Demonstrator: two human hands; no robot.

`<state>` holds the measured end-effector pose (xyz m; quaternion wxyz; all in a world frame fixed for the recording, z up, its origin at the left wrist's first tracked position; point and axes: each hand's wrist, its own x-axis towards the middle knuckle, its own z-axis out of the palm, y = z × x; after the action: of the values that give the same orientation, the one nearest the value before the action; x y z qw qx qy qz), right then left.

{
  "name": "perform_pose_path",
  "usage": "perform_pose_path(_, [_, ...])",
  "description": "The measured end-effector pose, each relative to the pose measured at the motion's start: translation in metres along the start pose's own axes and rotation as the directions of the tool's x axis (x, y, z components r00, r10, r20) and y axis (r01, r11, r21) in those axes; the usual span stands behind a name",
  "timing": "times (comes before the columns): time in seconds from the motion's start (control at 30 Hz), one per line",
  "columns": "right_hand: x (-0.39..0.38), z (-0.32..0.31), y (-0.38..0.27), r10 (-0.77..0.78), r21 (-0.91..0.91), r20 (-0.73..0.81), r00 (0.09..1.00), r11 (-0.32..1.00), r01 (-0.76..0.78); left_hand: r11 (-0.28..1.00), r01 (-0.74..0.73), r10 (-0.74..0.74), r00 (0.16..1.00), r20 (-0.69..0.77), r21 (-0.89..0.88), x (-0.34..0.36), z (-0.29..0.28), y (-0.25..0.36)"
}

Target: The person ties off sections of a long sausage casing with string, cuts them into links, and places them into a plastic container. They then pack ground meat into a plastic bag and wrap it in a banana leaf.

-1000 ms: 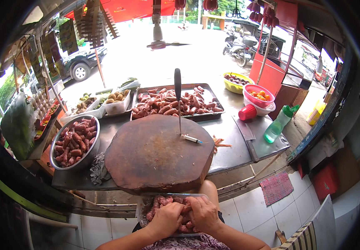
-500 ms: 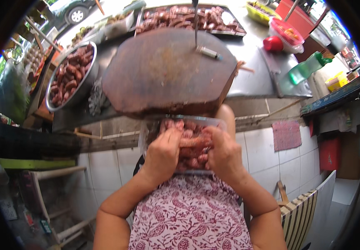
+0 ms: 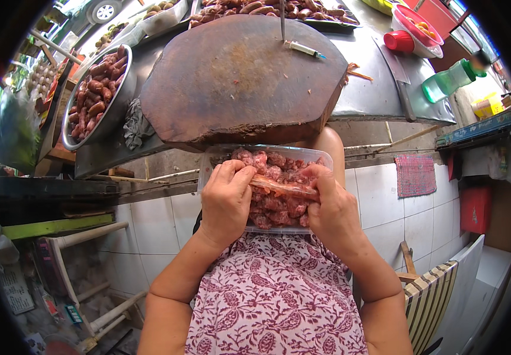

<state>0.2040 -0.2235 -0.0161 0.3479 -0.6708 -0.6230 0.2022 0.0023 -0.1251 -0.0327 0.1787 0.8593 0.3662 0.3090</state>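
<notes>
A clear plastic tub [image 3: 208, 158] rests on my lap, filled with small pink-red sausages [image 3: 273, 173]. My left hand [image 3: 227, 198] is closed on one end of a stretched, shiny bundle of orange-red strings [image 3: 285, 188]. The other end is pinched in my right hand [image 3: 332, 204], so the bundle spans the tub just above the sausages. What the strings are made of I cannot make out.
Beyond the tub stands a thick wooden chopping block [image 3: 237, 77] bearing a syringe [image 3: 304, 48] and an upright blade [image 3: 282, 21]. Left is a metal bowl [image 3: 126, 89] of sausages. Farther right lie a cleaver [image 3: 397, 74] and a green bottle [image 3: 447, 81].
My hands have moved slightly apart, and the strings between them are stretched longer and straighter. The view has tilted down a little, so the chopping block appears higher.
</notes>
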Motion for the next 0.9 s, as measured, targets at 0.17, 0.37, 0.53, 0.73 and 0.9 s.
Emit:
perform_pose_path(0.17, [0.002,-0.010,-0.002,0.093,0.154,0.133,0.987,0.981,-0.114,0.890,0.203,-0.236,0.971,-0.034,-0.408,0.004,0.003,0.005])
perform_pose_path(0.37, [0.010,-0.002,0.000,-0.089,0.364,-0.086,0.992,0.924,0.114,0.387,0.232,-0.394,0.917,0.068,-0.892,0.017,0.010,0.004])
perform_pose_path(0.53, [0.015,0.014,0.012,-0.088,0.325,-0.149,0.985,0.936,0.133,0.256,0.225,-0.259,0.953,0.157,-0.940,0.015,0.005,-0.013])
perform_pose_path(0.73, [0.027,0.015,0.036,-0.113,0.168,-0.171,0.979,0.976,0.142,-0.017,0.492,-0.212,0.849,0.484,-0.870,0.009,-0.006,-0.030])
perform_pose_path(0.9, [0.037,0.010,0.049,-0.059,0.134,-0.165,0.984,0.988,0.082,-0.161,0.610,-0.133,0.766,0.629,-0.776,0.007,-0.005,-0.035])
